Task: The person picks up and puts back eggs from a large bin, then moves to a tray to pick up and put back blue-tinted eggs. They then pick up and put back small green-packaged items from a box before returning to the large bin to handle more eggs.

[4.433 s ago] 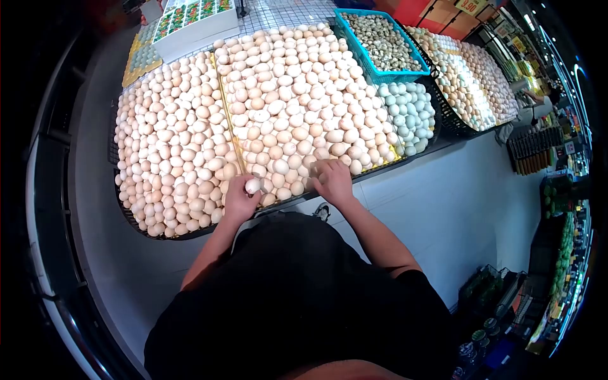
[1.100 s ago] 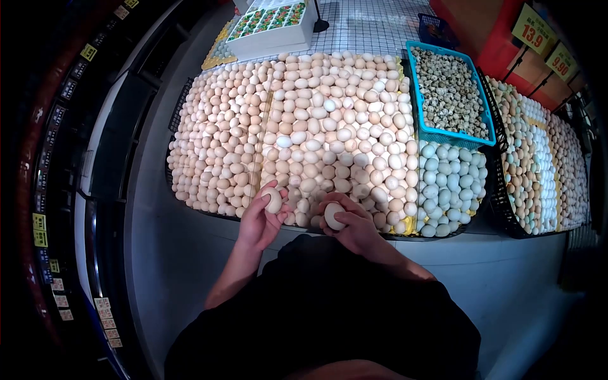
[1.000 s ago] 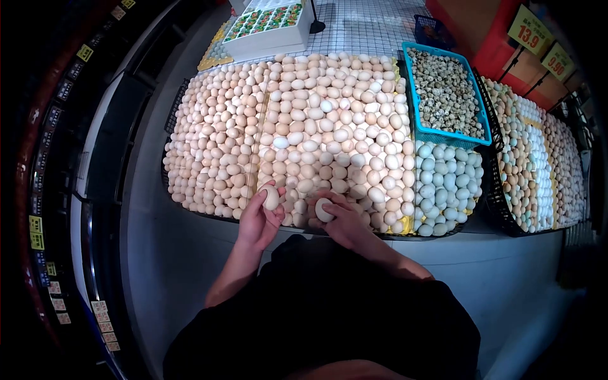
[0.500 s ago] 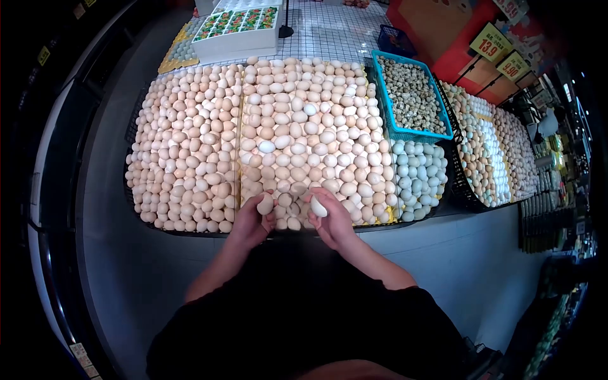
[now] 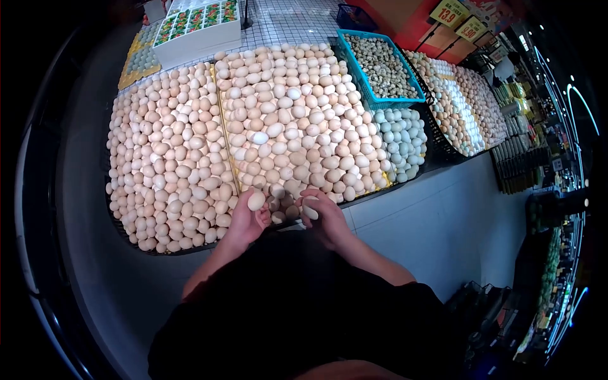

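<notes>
My left hand (image 5: 248,218) is closed around a pale brown egg (image 5: 256,201), which shows at the thumb side. In my right hand (image 5: 326,215) sits a whitish egg (image 5: 310,210), its lower end peeking out past the fingers. Both hands hover over the front edge of a big display of brown eggs (image 5: 278,120), a short gap between them. Shaded eggs (image 5: 283,204) lie in that gap, below the hands. A yellow divider strip (image 5: 223,126) splits the display into two sections.
Blue-green eggs (image 5: 403,142) fill the right corner. Above them stands a turquoise basket (image 5: 380,100) of speckled quail eggs. A white foam box (image 5: 199,44) with patterned packs is at the back left. Price signs (image 5: 451,12) rise behind. Grey floor (image 5: 437,215) lies to the right.
The view has turned, so the display appears tilted and shifted left. Both hands still hold their eggs, and the egg in the right hand is tilted differently and more covered by fingers.
</notes>
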`<state>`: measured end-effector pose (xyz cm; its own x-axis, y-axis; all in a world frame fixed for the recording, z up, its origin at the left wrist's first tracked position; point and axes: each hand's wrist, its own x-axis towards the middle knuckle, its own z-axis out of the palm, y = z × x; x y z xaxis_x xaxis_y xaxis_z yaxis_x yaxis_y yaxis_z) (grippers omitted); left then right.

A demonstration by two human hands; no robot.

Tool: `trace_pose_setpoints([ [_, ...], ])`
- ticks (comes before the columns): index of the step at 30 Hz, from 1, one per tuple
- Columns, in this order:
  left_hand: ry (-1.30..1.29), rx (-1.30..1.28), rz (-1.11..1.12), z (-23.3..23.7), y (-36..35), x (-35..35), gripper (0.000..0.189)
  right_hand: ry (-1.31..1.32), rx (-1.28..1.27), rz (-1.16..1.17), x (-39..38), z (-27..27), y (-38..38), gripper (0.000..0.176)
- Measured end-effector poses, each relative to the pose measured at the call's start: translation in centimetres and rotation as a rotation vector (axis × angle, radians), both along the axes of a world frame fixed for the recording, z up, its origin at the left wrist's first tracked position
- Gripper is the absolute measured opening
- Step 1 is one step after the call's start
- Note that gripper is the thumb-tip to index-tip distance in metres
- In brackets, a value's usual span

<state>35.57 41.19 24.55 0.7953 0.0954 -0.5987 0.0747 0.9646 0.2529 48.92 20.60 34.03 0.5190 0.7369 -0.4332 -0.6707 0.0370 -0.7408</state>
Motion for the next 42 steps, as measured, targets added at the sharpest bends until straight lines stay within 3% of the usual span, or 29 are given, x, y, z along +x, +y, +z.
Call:
trace_pose_setpoints([
  [3,-0.102,0.207,0.009,0.6,0.2,0.7,0.039,0.35,-0.093,-0.212,2.3,-4.7,-1.4,0.034],
  [8,-0.15,0.523,0.085,3.5,0.6,1.5,0.04,0.176,-0.057,-0.257,6.6,-7.2,-1.8,0.036],
  [11,-0.03,0.566,0.172,2.5,0.4,1.0,0.044,-0.371,-0.279,-0.118,11.2,-10.3,-0.7,0.057],
  [12,0.049,0.532,0.207,1.7,0.0,0.7,0.045,-0.363,-0.264,-0.104,12.8,-11.2,-0.1,0.057],
  [14,0.086,0.516,0.244,1.0,-1.5,0.2,0.047,-1.327,-0.457,0.03,15.9,-12.9,0.8,0.055],
  [15,0.134,0.514,0.28,0.8,-2.5,-0.2,0.049,-1.375,-0.391,0.11,17.7,-13.1,1.2,0.061],
  [17,0.242,0.511,0.342,-0.4,-4.6,-0.7,0.052,-1.387,-0.418,0.208,19.3,-11.3,2.5,0.06],
  [23,0.369,0.517,0.517,-0.4,-10.8,1.0,0.055,-1.62,-0.278,0.424,24.6,-13.1,4.3,0.043],
  [29,0.514,0.573,0.667,0.0,-16.8,4.2,0.041,-1.632,-0.119,0.558,26.8,-13.9,4.8,0.049],
  [32,0.452,0.611,0.707,-1.9,-18.7,3.6,0.042,-1.625,-0.11,0.589,27.1,-13.9,5.6,0.049],
  [34,0.532,0.597,0.769,-0.7,-20.0,4.4,0.041,-1.646,-0.088,0.602,27.5,-14.4,6.1,0.049],
  [38,0.666,0.683,0.753,0.5,-19.2,5.3,0.043,-1.621,-0.005,0.558,27.1,-15.7,5.2,0.044],
  [40,0.751,0.957,0.571,-0.2,-17.7,5.3,0.042,-1.565,0.078,0.581,26.6,-15.1,4.0,0.044],
  [42,0.82,1.034,0.528,-0.8,-16.2,6.1,0.042,-1.513,0.147,0.603,26.0,-14.4,2.4,0.043],
])
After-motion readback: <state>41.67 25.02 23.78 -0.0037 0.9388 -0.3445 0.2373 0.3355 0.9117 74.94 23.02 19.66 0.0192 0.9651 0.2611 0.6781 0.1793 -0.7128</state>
